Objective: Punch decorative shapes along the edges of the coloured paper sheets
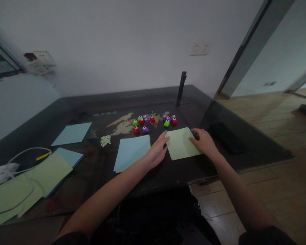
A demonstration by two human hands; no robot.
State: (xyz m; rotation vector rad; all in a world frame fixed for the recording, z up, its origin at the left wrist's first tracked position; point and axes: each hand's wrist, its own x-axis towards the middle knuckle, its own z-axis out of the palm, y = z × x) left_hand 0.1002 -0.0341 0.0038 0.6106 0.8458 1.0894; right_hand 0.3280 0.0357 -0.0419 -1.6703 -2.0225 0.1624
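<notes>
A light green square sheet of paper lies on the dark tabletop in front of me, with a thin blue edge showing beneath its far side. My left hand grips the left edge, its fingertips at the upper left corner. At the opposite edge, my right hand has its thumb on top and its fingers around the upper right corner. Just left of my left hand rests a stack of light blue paper squares, with pale edges peeking out. Beyond the papers are several small red, green and purple toy figures with eyes.
A small pile of pale bits lies left of the toys. Farther left are a blue sheet, green sheets and a white power strip with cable. A black case lies right; a dark upright post stands behind.
</notes>
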